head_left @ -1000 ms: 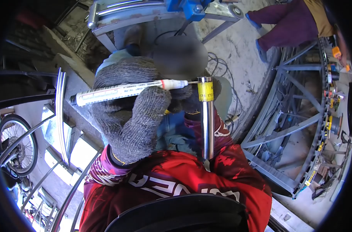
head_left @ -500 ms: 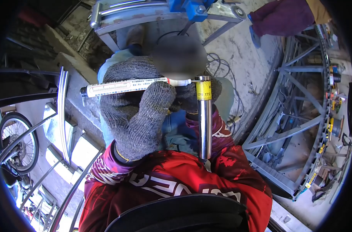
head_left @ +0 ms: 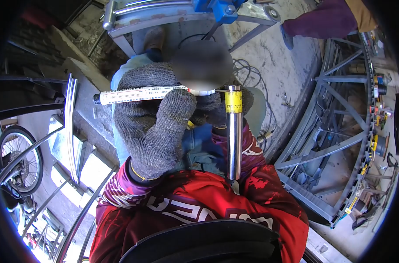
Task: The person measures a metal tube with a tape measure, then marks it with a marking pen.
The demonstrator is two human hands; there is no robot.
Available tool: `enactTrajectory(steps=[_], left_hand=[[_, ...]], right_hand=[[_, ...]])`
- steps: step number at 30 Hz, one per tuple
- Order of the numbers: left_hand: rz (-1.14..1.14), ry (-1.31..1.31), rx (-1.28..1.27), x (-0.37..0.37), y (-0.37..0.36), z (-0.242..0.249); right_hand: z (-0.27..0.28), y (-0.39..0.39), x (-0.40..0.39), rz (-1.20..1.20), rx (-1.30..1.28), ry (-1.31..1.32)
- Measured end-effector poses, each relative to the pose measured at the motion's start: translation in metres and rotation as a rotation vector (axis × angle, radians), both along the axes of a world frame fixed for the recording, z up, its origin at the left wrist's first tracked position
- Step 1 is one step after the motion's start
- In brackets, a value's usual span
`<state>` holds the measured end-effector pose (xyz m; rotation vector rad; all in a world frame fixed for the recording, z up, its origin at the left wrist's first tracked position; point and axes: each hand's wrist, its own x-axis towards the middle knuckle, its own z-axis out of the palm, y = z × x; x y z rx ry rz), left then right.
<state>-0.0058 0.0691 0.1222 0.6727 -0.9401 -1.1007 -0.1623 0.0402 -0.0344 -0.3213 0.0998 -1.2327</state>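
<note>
My left hand (head_left: 164, 127), in a grey knitted glove, is closed around a white paint marker (head_left: 133, 94) lying nearly level. The marker's thin tip reaches the top end of a polished metal tube (head_left: 235, 144); whether it touches cannot be made out. Near that end, the tube bears a yellow measuring tape (head_left: 234, 103) with printed numbers. My right hand (head_left: 243, 105), gloved in the same grey knit, grips the tube from behind, its fingers partly hidden. A blurred patch covers the area just above the hands.
A metal-framed stand (head_left: 164, 22) with a blue fitting (head_left: 225, 12) stands ahead. At right lies a welded steel frame (head_left: 326, 144); cables (head_left: 252, 70) cross the floor. Another person's leg (head_left: 322, 19) shows upper right. A motorcycle wheel (head_left: 19, 160) and metal bars (head_left: 71, 131) are left.
The tube's upper end has shifted slightly right, and the marker has levelled a little. Both hands keep their hold. The other person's foot has moved slightly.
</note>
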Motion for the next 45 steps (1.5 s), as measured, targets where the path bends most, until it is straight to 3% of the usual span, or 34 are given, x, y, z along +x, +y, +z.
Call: enactTrajectory(steps=[2,5,8,12,14,15,24,29,32,35,37,45], left_hand=[[0.025,0.035,-0.029,0.001,-0.002,-0.003],[0.043,-0.048,-0.042,0.002,-0.002,-0.004],[0.006,0.092,-0.035,-0.002,-0.002,-0.001],[0.059,0.002,-0.037,0.001,-0.001,-0.005],[0.073,-0.02,-0.037,0.002,-0.001,-0.005],[0.071,-0.03,-0.037,0.002,-0.001,-0.005],[0.058,-0.104,-0.04,0.003,0.0,-0.004],[0.059,-0.122,-0.047,0.002,0.0,-0.002],[-0.025,0.077,0.033,0.0,0.001,0.001],[0.016,0.067,-0.013,0.0,0.001,0.0],[0.036,-0.109,0.174,0.002,0.004,0.008],[0.005,-0.139,0.096,0.003,0.003,0.007]], right_hand=[[0.012,-0.004,-0.002,0.082,-0.126,-0.009],[0.02,0.001,-0.002,0.052,-0.055,0.068],[0.002,0.001,-0.003,-0.041,-0.13,0.206],[-0.005,-0.005,-0.007,0.014,-0.101,0.219],[0.003,-0.01,-0.013,0.03,-0.362,0.402],[0.003,-0.011,-0.013,0.031,-0.362,0.402],[-0.016,-0.015,-0.011,0.569,0.294,-0.154],[-0.001,-0.017,-0.004,0.413,0.111,-0.028],[0.01,-0.019,-0.002,0.32,0.003,0.047],[0.018,-0.021,-0.001,0.227,-0.105,0.122],[0.023,-0.022,-0.001,0.163,-0.177,0.172],[0.035,-0.025,0.001,-0.093,-0.465,0.363]])
